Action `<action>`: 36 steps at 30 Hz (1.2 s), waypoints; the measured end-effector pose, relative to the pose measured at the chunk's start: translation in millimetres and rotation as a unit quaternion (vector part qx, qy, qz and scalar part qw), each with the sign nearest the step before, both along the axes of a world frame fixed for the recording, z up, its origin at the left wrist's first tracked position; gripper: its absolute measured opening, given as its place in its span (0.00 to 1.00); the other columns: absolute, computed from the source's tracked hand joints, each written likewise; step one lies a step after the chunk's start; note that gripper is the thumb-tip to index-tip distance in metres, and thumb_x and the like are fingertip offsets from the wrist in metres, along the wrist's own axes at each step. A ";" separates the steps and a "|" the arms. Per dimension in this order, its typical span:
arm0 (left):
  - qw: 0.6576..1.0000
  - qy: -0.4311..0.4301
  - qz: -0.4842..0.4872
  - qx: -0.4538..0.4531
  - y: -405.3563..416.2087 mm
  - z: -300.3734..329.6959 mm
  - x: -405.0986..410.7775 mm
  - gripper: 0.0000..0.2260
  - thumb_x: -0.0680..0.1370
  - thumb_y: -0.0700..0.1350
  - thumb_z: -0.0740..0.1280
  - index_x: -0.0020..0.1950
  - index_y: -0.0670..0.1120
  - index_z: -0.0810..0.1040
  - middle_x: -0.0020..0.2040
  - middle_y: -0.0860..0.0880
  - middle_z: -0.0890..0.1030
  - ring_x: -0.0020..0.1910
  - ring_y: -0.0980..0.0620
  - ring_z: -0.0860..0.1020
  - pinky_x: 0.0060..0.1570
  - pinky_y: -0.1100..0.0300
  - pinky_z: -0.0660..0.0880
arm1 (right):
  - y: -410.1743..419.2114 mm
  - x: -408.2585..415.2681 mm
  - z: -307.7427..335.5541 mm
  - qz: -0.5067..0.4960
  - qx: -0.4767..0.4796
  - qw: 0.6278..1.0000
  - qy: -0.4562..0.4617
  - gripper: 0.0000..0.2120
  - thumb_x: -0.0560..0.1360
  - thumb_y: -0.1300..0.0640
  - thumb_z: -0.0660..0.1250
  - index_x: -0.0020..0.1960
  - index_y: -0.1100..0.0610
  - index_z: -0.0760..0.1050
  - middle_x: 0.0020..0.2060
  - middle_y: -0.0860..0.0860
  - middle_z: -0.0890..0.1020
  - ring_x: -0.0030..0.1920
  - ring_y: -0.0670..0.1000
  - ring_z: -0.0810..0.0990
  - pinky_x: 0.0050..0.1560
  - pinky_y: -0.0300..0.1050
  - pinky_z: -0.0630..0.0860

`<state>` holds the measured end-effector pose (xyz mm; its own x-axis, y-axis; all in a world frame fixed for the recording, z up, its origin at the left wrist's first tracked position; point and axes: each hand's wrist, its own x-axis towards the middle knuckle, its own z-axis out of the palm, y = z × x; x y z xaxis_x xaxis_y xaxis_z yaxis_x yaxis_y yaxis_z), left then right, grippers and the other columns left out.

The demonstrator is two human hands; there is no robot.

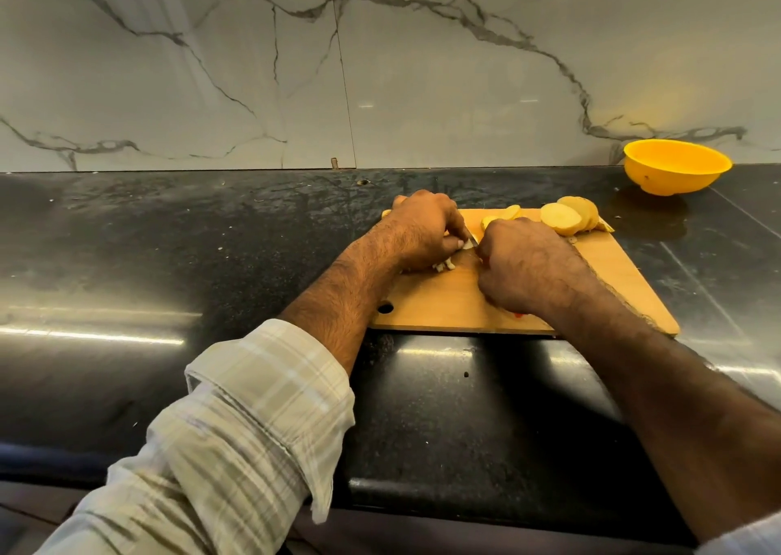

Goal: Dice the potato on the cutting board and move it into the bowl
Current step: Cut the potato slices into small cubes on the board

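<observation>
A wooden cutting board (600, 284) lies on the black stone worktop (169, 258), toward its right half and close to the front edge. The left hand (422, 227) rests on the board's far left corner with fingers curled down over small pale potato pieces (443, 264), pinning them to the wood. The right hand (528, 267) is closed in a fist around a knife (472, 239); only a short bit of blade shows between the two hands, and a speck of red handle peeks out below the fist. The two hands are almost touching.

Along the board's far edge sit round potato slices (566, 216), fanned against one another near the far right corner, with a few smaller slices just left of them. A yellow bowl (676, 167) stands at the worktop's back edge, right of the board and well apart from it, against the marble-patterned wall (296, 68).

A rolled plaid sleeve (236, 427) covers the left forearm. No writing, brand or label can be read anywhere.
</observation>
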<state>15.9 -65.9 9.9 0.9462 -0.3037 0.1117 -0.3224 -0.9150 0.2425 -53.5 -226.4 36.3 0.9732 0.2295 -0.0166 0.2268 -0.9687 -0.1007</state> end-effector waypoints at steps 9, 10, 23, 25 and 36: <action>0.998 0.000 0.016 -0.063 14.5 -8.5 4.1 0.05 0.78 0.54 0.75 0.51 0.56 0.88 0.60 0.58 0.82 0.69 0.53 0.73 0.72 0.35 0.60 | -24.2 -2.9 1.4 0.001 0.064 0.997 -0.034 0.18 0.76 0.50 0.70 0.65 0.47 0.83 0.57 0.50 0.83 0.50 0.51 0.81 0.48 0.50 0.85; 0.998 -0.001 0.016 -0.067 15.7 -8.6 4.1 0.04 0.78 0.54 0.75 0.50 0.56 0.88 0.60 0.58 0.82 0.69 0.53 0.73 0.72 0.35 0.60 | -21.4 -0.8 -0.4 0.000 0.070 0.997 -0.044 0.18 0.76 0.50 0.70 0.66 0.47 0.83 0.58 0.50 0.84 0.50 0.51 0.81 0.48 0.50 0.85; 0.997 0.001 0.029 -0.066 10.0 -6.3 2.4 0.02 0.79 0.51 0.75 0.49 0.56 0.88 0.58 0.59 0.82 0.67 0.53 0.74 0.72 0.37 0.59 | 8.3 11.5 -11.4 0.003 0.022 0.999 -0.048 0.16 0.81 0.50 0.69 0.68 0.51 0.80 0.57 0.52 0.83 0.52 0.52 0.79 0.50 0.48 0.82; 0.997 0.004 0.034 -0.064 8.3 -5.7 1.4 0.02 0.79 0.51 0.75 0.49 0.56 0.87 0.59 0.59 0.82 0.67 0.53 0.74 0.71 0.38 0.60 | 4.9 10.9 -9.4 -0.002 0.031 0.999 -0.025 0.17 0.79 0.51 0.71 0.68 0.51 0.80 0.57 0.51 0.83 0.54 0.53 0.80 0.53 0.49 0.82; 0.993 0.029 0.029 -0.112 22.1 -3.7 0.4 0.02 0.77 0.50 0.77 0.44 0.54 0.88 0.56 0.57 0.83 0.65 0.53 0.76 0.75 0.33 0.60 | -9.6 1.1 -4.6 -0.008 0.089 0.994 -0.058 0.18 0.76 0.51 0.71 0.65 0.49 0.83 0.59 0.50 0.84 0.51 0.51 0.81 0.50 0.51 0.85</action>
<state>16.3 -43.8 6.1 0.9683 -0.2223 0.1142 -0.2499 -0.8529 0.4584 -52.3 -236.0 31.7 0.9698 0.2031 0.1349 0.2313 -0.9417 -0.2445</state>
